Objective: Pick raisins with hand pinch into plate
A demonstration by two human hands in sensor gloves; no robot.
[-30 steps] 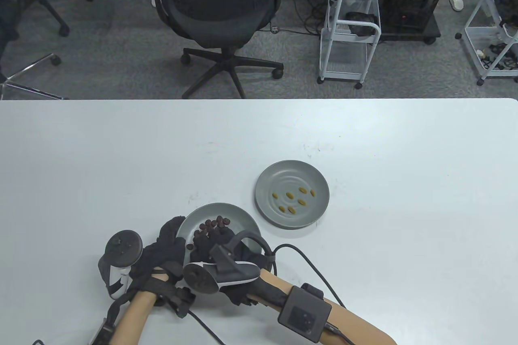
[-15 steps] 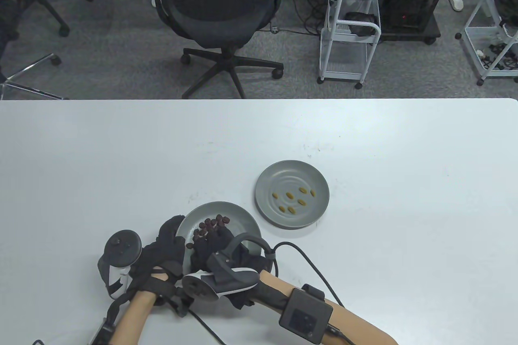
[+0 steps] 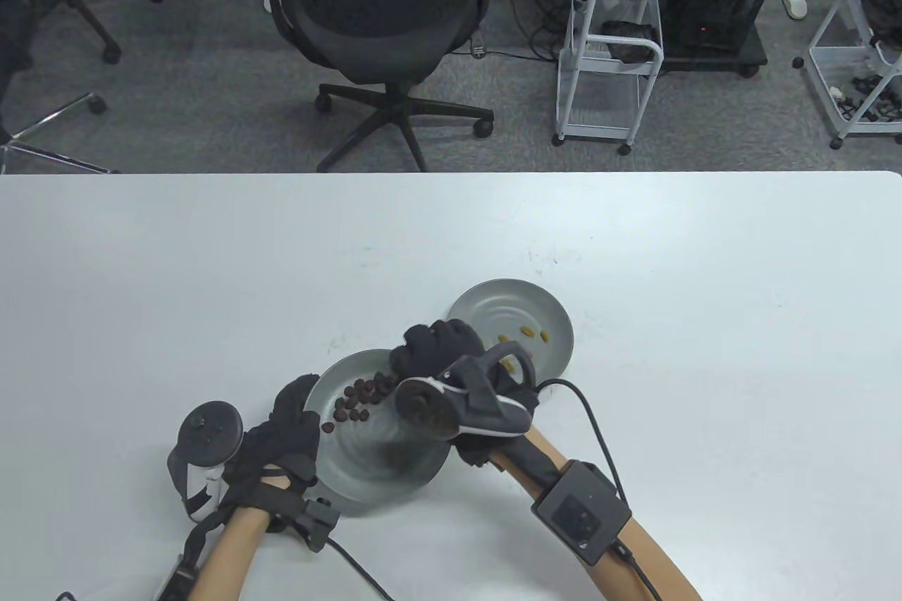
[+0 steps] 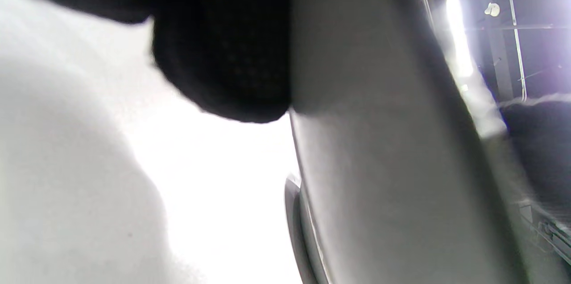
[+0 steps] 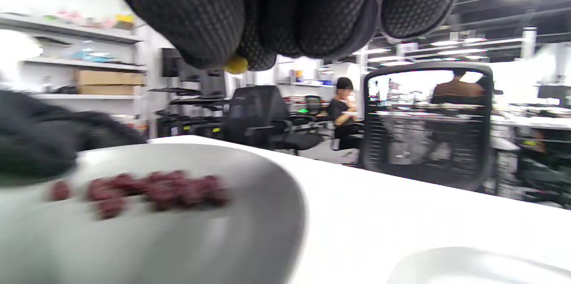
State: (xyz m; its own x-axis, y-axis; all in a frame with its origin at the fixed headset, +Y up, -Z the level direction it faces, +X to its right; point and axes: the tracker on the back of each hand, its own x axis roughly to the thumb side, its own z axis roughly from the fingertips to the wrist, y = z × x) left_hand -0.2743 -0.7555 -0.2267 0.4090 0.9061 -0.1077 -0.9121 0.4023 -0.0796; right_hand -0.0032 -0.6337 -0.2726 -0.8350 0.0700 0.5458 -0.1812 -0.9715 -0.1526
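Note:
A grey near plate (image 3: 380, 467) holds several dark raisins (image 3: 359, 397). My left hand (image 3: 292, 411) grips its left rim; in the left wrist view a fingertip (image 4: 223, 52) lies against the plate (image 4: 379, 141). A grey far plate (image 3: 507, 298) holds yellow raisins (image 3: 526, 331), some hidden by my right hand (image 3: 416, 354). That hand is raised between the two plates. In the right wrist view its fingertips (image 5: 250, 30) are bunched on a small yellow piece (image 5: 235, 64) that looks like a raisin, above the dark raisins (image 5: 156, 188).
The white table (image 3: 705, 347) stretches wide to the right and back. A cable (image 3: 592, 418) runs from my right hand to a black box (image 3: 581, 513) on the forearm. An office chair (image 3: 380, 16) and a white cart (image 3: 609, 58) stand beyond the far edge.
My right hand has risen from the near part of the dark-raisin plate and moved up and right, toward the far plate. My left hand has stayed on the near plate's rim.

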